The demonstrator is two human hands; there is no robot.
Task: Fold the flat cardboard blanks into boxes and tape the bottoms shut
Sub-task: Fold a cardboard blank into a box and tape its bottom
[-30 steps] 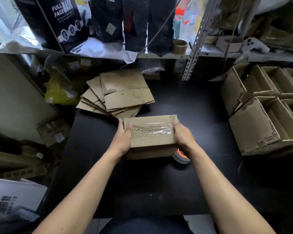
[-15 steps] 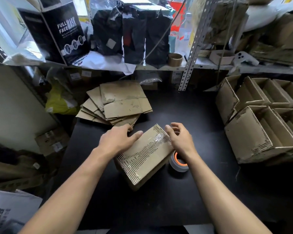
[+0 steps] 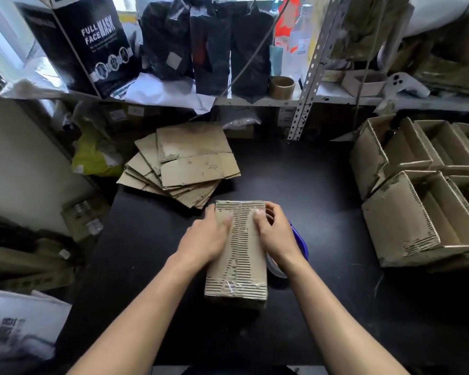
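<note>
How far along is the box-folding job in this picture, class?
Done: several finished boxes stand at the table's right. In hand: a box, bottom up with clear tape along its seam, under the left hand and right hand. Left: a stack of flat blanks still to fold.

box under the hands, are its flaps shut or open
Shut: the box has both flaps meeting at a centre seam, with clear tape across the near end.
</note>
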